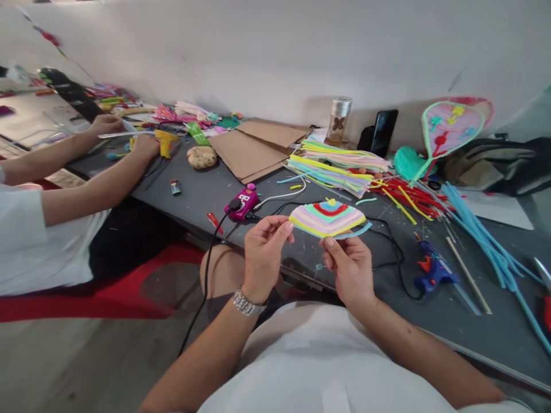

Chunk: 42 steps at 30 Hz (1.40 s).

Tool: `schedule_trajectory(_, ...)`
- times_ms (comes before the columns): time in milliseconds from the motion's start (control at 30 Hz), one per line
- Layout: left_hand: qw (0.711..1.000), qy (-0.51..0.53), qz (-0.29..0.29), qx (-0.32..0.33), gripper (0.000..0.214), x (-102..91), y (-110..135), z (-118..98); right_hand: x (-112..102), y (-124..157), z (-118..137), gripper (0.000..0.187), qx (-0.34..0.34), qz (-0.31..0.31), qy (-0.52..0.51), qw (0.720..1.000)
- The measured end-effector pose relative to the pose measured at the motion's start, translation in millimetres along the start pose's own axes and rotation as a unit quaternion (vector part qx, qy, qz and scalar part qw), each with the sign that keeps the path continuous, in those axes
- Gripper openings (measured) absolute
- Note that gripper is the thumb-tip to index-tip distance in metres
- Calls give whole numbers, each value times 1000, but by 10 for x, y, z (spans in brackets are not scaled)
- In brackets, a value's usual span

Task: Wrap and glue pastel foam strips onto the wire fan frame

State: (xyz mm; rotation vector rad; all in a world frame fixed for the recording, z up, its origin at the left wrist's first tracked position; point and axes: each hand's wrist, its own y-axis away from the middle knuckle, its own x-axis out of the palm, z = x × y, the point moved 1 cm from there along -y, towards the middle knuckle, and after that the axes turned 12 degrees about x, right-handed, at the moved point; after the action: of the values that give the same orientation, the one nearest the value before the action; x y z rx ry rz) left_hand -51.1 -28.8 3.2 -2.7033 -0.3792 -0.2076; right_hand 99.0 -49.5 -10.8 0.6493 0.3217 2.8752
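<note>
Between my two hands is a fan-shaped piece made of pipe cleaners [328, 218], banded in yellow, lilac, mint, red and blue. My left hand [266, 246] pinches its left corner between thumb and fingers. At the bottom edge my right hand [350, 267] grips it, thumb in front. A light blue pipe cleaner [359, 230] runs along that lower edge, its loose end sticking out to the right. On the table right of my right hand lies a blue hot glue gun [434, 267] with a glue stick in its back.
Bundled pipe cleaners [331, 169], a pink power socket [242, 203], cardboard sheets [253, 149] and a bottle [339, 119] occupy the table. Black cords cross near my hands. Scissors [546, 287] lie far right. On the left, a co-worker's hand [146, 146] is by a yellow glue gun [165, 143].
</note>
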Motion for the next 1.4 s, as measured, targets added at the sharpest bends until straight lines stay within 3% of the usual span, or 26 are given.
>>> schedule_trajectory(300,998,30,40,-26,21,-31,18,32,-32,-27,-47,29,20,31,11,999)
schedule_trajectory(567,997,55,22,-42,19,18,22,57,-40,-33,-12,30,14,34,-4,999)
schedule_trajectory(633,1000,1,-3,10,20,9,82,18,-41,-44,8,30,14,31,-16,999)
schedule_trajectory(733,972,-126,-40,194,19,-42,259,-139,-47,-63,40,30,14,24,-34,999)
schedule_trajectory(800,957,-164,45,237,10,-63,382,-235,-50,-72,65,30,12,23,-44,999)
schedule_trajectory(867,953,-180,122,211,10,-64,448,-281,-47,-69,92,30,5,25,-52,998)
schedule_trajectory(933,969,-154,62,184,14,-49,437,-286,-36,-52,117,29,-3,27,-53,998)
schedule_trajectory(1000,992,-72,-7,108,25,8,383,-248,-18,-22,133,29,-3,34,-38,999)
schedule_trajectory(1067,997,41,47,-37,27,121,346,-181,0,11,139,30,9,53,-19,998)
schedule_trajectory(1133,971,134,123,-153,24,246,359,-117,4,42,139,32,25,73,-2,997)
schedule_trajectory(1167,961,162,132,-183,25,295,379,-90,-1,54,138,33,30,78,6,996)
schedule_trajectory(1300,959,181,57,-210,27,363,459,-9,-65,82,133,31,28,68,53,996)
schedule_trajectory(1400,955,177,31,-235,27,330,470,11,-101,89,120,27,14,57,71,996)
